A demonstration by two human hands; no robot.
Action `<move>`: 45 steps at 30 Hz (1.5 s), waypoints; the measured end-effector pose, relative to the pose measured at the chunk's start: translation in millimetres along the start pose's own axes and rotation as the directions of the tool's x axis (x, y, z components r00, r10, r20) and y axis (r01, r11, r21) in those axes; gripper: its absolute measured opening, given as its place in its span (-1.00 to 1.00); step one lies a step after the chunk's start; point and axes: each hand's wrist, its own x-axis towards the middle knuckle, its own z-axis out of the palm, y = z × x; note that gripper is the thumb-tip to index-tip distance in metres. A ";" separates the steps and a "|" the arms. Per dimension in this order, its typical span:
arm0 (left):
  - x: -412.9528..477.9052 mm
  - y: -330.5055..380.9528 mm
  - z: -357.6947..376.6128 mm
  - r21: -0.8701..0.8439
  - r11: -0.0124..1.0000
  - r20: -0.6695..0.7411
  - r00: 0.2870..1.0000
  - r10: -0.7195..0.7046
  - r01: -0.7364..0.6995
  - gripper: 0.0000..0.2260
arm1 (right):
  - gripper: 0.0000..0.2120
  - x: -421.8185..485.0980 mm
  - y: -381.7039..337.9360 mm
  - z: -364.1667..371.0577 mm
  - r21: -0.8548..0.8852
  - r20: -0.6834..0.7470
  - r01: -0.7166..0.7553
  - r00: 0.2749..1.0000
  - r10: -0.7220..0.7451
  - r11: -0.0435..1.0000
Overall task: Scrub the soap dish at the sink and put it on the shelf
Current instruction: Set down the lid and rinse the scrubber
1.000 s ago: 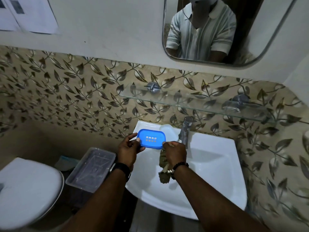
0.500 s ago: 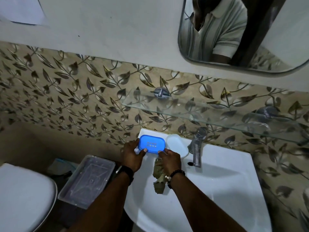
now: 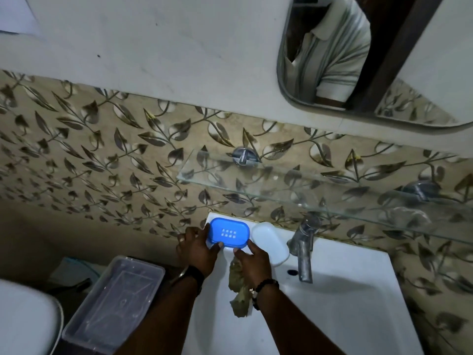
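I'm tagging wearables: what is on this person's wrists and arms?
The left hand wears a black watch-like band at the wrist; the right hand, a dark beaded bracelet. Forearms are bare: no sleeves, no gloves.

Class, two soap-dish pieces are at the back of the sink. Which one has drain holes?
The blue piece, gripped by the left hand: two rows of small holes show in its middle. The white piece beside it is plain.

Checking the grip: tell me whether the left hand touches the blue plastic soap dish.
Touching. Head view: the left hand grips the blue plastic soap dish, thumb over its near rim.
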 end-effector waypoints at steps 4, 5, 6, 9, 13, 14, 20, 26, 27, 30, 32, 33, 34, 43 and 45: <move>0.5 1.9 2.9 0.039 0.999 -0.004 1.000 0.013 -0.013 -0.35 | -0.66 -2.3 -1.9 0.4 -0.003 -0.005 0.033 0.999 -0.033 0.999; 0.8 2.8 2.6 0.042 0.999 -0.013 1.000 0.015 -0.014 -0.35 | -0.66 -2.6 -3.0 0.7 0.003 -0.007 0.034 0.999 -0.034 0.999; 0.3 3.5 2.8 0.043 0.999 -0.019 1.000 0.015 -0.014 -0.36 | -0.66 -3.2 -3.3 1.0 0.009 -0.010 0.031 0.999 -0.031 0.999; -1.6 4.0 3.4 0.042 0.999 -0.022 1.000 0.014 -0.013 -0.36 | -0.70 -6.6 -3.3 3.1 0.018 -0.025 0.031 0.999 -0.031 0.999; -3.3 2.6 6.9 0.037 0.999 -0.028 1.000 0.010 -0.009 -0.34 | -0.69 -8.4 -3.0 6.9 0.013 -0.026 0.015 1.000 -0.015 1.000; -3.6 2.0 7.8 0.038 0.999 -0.031 0.999 0.011 -0.010 -0.33 | -0.68 -7.8 -2.9 7.8 0.006 -0.026 0.016 1.000 -0.016 1.000; -4.7 -2.1 12.3 -0.033 0.999 -0.043 0.999 0.021 -0.022 -0.30 | -0.65 -6.9 -2.2 10.2 0.008 -0.066 0.026 0.997 -0.025 1.000; -15.9 -2.9 2.5 -0.117 0.991 -0.101 0.993 0.059 -0.071 -0.34 | -0.53 -11.4 -3.1 7.7 0.013 -0.130 -0.023 0.991 0.024 1.000; -23.1 -3.2 -0.5 -0.196 0.974 -0.180 0.980 0.082 -0.117 -0.37 | -0.54 -13.8 -2.5 6.5 0.014 -0.147 -0.024 0.989 0.026 1.000; -45.5 -7.1 -3.7 -0.434 0.844 -0.369 0.917 0.153 -0.315 -0.51 | -0.66 -23.2 -1.7 3.5 0.097 -0.178 0.012 0.984 0.005 0.995; -58.9 -7.5 -5.1 -0.539 0.767 -0.271 0.934 0.234 -0.348 -0.56 | -0.74 -31.3 -3.3 1.6 0.185 -0.175 0.067 0.984 -0.034 0.980; -63.6 -6.8 -4.5 -0.560 0.747 -0.202 0.934 0.295 -0.357 -0.57 | -0.77 -36.0 -4.1 0.0 0.246 -0.177 0.096 0.983 -0.053 0.965; -67.5 -5.3 -3.2 -0.570 0.735 -0.140 0.925 0.352 -0.366 -0.57 | -0.80 -40.3 -4.6 -1.6 0.304 -0.183 0.125 0.981 -0.071 0.945; -74.0 35.8 -18.2 -0.792 0.591 0.099 0.923 0.371 -0.152 -0.73 | -0.73 -62.3 -18.1 -47.0 0.539 -0.200 0.227 0.970 -0.138 0.812; -75.4 52.0 -22.6 -0.828 0.547 0.109 0.920 0.377 -0.126 -0.76 | -0.71 -68.0 -23.3 -62.6 0.549 -0.213 0.247 0.965 -0.152 0.798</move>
